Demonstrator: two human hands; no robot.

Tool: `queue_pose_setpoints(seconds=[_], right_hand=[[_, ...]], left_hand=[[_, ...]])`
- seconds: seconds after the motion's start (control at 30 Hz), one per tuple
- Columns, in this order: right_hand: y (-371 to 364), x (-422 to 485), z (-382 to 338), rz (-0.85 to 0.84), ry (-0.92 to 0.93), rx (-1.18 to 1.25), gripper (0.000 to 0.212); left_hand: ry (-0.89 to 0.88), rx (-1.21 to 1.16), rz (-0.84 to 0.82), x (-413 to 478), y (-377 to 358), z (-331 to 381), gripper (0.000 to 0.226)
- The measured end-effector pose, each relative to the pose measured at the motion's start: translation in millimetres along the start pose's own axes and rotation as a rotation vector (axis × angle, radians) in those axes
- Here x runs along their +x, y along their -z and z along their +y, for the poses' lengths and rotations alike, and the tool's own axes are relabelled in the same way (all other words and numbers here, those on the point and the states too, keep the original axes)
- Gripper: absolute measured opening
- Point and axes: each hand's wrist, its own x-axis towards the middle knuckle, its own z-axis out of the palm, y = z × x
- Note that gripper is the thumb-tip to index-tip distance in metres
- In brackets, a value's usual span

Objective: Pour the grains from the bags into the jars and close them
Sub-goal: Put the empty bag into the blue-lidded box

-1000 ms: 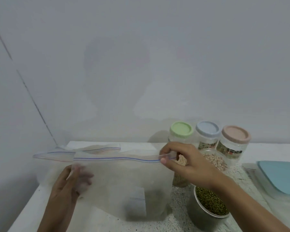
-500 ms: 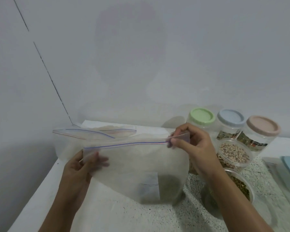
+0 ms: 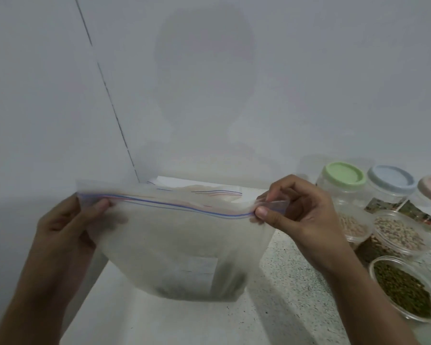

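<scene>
White speckled bench (image 3: 279, 275), grey wall behind. Zip bag (image 3: 179, 247), held above the bench: left hand (image 3: 67, 227) and right hand (image 3: 301, 215) each pinch a zip-strip end, likely to stretch its seal. Open jars (image 3: 406, 290) of grain right.

**A:** How is the light falling?

**B:** Dim, soft light is coming from behind the person, so a faint head-and-shoulders shadow (image 3: 204, 58) is lying on the grey wall (image 3: 334, 83). Everything is looking flat and low in contrast.

**A:** And sharpness?

**B:** The frosted bag (image 3: 184, 245) is showing hazy, and its top-left corner beside the left hand (image 3: 62, 227) is smearing with motion. The right hand (image 3: 301, 215) is reading crisper. A diffuse shadow (image 3: 184, 310) is spreading under the bag on the worktop (image 3: 284, 282).

**A:** Any distortion?

**B:** The wide lens is tilting the wall seam (image 3: 110, 95) and stretching the jars (image 3: 406, 292) at the right edge.
</scene>
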Motion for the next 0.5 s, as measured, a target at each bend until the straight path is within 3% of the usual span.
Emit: queue_pose_setpoints(seconds=[0.13, 0.27, 0.37, 0.5], right_hand=[[-20.4, 2.5, 25.9, -0.033, -0.027, -0.083, 0.014], [-26.0, 7.1, 41.8, -0.002, -0.066, -0.329, 0.018], [-29.9, 14.3, 40.5, -0.047, -0.086, -0.602, 0.026], [-37.2, 29.4, 27.1, -0.195, -0.068, -0.851, 0.03]], left_hand=[[0.106, 0.09, 0.044, 7.1, 26.4, -15.0, 0.024], [0.159, 0.218, 0.074, 6.4, 32.7, -29.1, 0.008], [0.124, 0.344, 0.021, 11.4, 33.9, -23.8, 0.036], [-0.088, 0.705, -0.146, 25.9, 23.5, -7.0, 0.044]])
